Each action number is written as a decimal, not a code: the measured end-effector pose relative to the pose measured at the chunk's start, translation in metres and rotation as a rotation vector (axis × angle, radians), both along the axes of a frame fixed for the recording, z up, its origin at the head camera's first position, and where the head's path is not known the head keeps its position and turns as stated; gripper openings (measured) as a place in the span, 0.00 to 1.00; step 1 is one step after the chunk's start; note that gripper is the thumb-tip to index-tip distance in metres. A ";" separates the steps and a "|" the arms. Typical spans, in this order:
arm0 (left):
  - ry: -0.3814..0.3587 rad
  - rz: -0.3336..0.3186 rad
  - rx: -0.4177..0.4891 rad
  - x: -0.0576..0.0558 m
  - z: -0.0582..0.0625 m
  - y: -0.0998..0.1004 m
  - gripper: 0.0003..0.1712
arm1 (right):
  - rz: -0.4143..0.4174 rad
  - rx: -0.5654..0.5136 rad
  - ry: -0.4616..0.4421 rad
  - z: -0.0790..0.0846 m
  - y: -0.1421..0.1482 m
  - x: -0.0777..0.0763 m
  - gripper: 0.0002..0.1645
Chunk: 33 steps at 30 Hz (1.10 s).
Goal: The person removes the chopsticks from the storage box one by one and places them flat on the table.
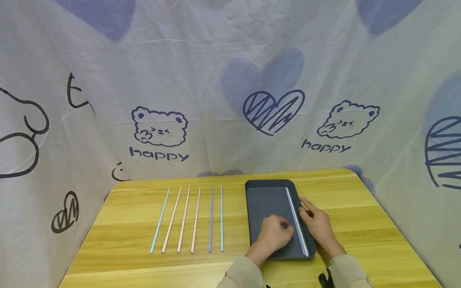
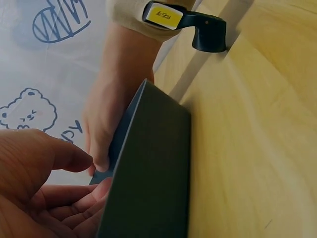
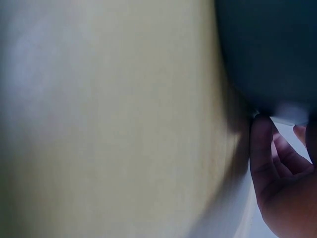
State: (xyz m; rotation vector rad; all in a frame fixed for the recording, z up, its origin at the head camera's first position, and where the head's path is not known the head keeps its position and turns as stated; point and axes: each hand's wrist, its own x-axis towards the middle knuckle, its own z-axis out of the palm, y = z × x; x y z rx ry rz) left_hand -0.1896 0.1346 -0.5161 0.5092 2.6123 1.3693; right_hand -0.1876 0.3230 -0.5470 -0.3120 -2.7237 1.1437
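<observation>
A dark grey rectangular tray (image 1: pixel 264 202) lies on the table, with a white stick (image 1: pixel 294 215) and a blue stick (image 1: pixel 302 245) lengthwise along its right wall. My left hand (image 1: pixel 275 233) hovers over the tray floor, left of these sticks, its fingers loosely bent. In the left wrist view, a gap with nothing in it shows between that hand's thumb (image 2: pixel 74 157) and fingers. My right hand (image 1: pixel 318 225) holds the tray's right wall. The right wrist view has a finger (image 3: pixel 262 144) of it against the tray's outer side, low by the table.
Left of the tray, several thin sticks stand in a spaced row: a light blue stick (image 1: pixel 160 220), pink ones (image 1: pixel 183 220), a purple-blue stick (image 1: pixel 211 220) and another light blue stick (image 1: pixel 221 220). Behind the wooden table (image 1: pixel 126 224) hangs a printed white cloth (image 1: pixel 212 132).
</observation>
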 end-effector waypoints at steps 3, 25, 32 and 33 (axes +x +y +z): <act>-0.029 0.007 -0.032 0.002 0.000 0.004 0.11 | -0.003 0.001 -0.007 0.000 0.000 0.000 0.29; -0.064 -0.044 -0.054 0.002 -0.028 0.024 0.13 | -0.016 0.005 0.027 0.000 -0.001 0.001 0.27; -0.077 -0.039 -0.048 0.005 -0.025 0.024 0.13 | -0.019 0.002 0.019 0.000 -0.001 0.002 0.27; -0.081 -0.038 -0.047 0.005 -0.025 0.025 0.13 | -0.019 0.003 0.019 0.000 -0.001 0.002 0.27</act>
